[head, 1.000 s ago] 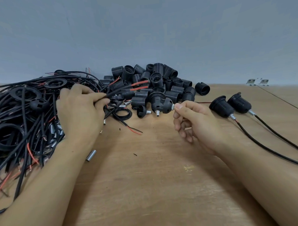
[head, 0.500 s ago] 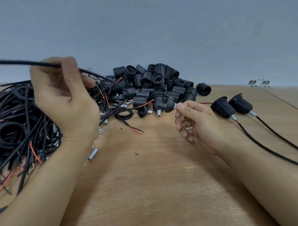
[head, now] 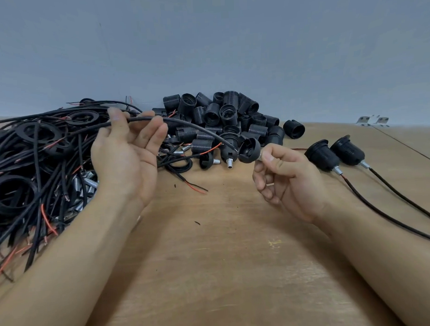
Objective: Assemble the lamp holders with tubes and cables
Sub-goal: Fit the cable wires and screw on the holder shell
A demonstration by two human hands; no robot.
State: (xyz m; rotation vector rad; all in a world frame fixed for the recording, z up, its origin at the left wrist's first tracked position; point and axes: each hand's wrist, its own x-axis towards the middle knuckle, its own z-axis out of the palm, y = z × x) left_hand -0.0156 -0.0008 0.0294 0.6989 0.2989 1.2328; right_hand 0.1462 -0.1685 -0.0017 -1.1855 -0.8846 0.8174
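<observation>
On a wooden table (head: 225, 272) two bare hands work in front of a grey wall (head: 229, 40). The left hand (head: 126, 161) is turned palm up, its fingers (head: 157, 138) mostly straight and only a little bent, and one black cable (head: 183, 123) lies across the fingertips, with the thumb touching it from the far side. This cable curves to the right and its end, with a red wire showing, reaches a black dome-shaped holder cap (head: 249, 149). The right hand (head: 282, 180) pinches the metal tube of this cap between thumb and index finger; the other three fingers are curled. Far behind the cap there is a pile of threaded black lamp holders (head: 227, 121), too many and too overlapped for an exact count. At the left lies a tangle of black cables (head: 34, 174) with several flat black rings and some small metal tubes (head: 84, 189) among them. At the right, just beside the right hand, two finished holders (head: 335, 153) rest on the table, each with its own cable going toward the near right. Two small metal brackets (head: 373, 120) lie at the far right.
</observation>
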